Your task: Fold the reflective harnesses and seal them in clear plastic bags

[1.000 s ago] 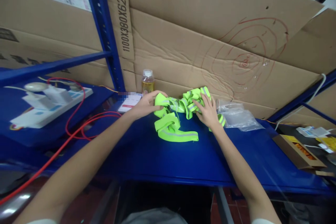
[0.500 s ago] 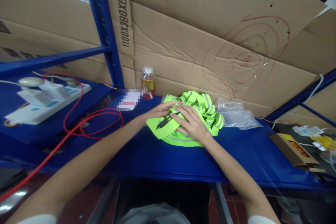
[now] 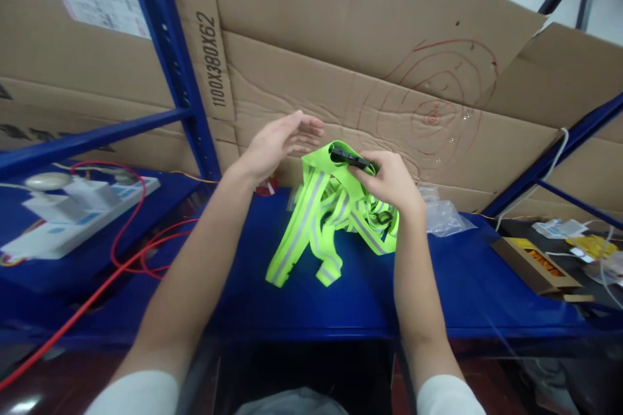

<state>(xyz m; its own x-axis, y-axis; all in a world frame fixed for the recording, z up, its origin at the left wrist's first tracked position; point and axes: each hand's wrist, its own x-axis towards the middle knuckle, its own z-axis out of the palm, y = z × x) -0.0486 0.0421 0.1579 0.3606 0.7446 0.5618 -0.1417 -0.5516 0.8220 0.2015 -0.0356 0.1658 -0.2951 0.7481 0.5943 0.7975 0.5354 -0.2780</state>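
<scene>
A neon yellow-green reflective strap vest [image 3: 321, 214] with grey stripes hangs above the blue shelf [image 3: 302, 298]. My right hand [image 3: 389, 185] is closed on its top edge, next to a black buckle [image 3: 348, 157], and holds it up. Several loose straps dangle down to the shelf. My left hand [image 3: 280, 142] hovers just left of the vest with its fingers stretched out and nothing in it.
Clear plastic bags [image 3: 445, 214] lie behind the vest on the right. A white power strip [image 3: 63, 214] with red cable [image 3: 121, 253] sits at left. A brown carton [image 3: 535, 262] lies at right. Cardboard sheets [image 3: 370, 78] line the back, with a blue upright [image 3: 165, 58].
The vest lay bunched on the shelf under both hands. Now my right hand has lifted it up, and my left hand has let go and risen beside it.
</scene>
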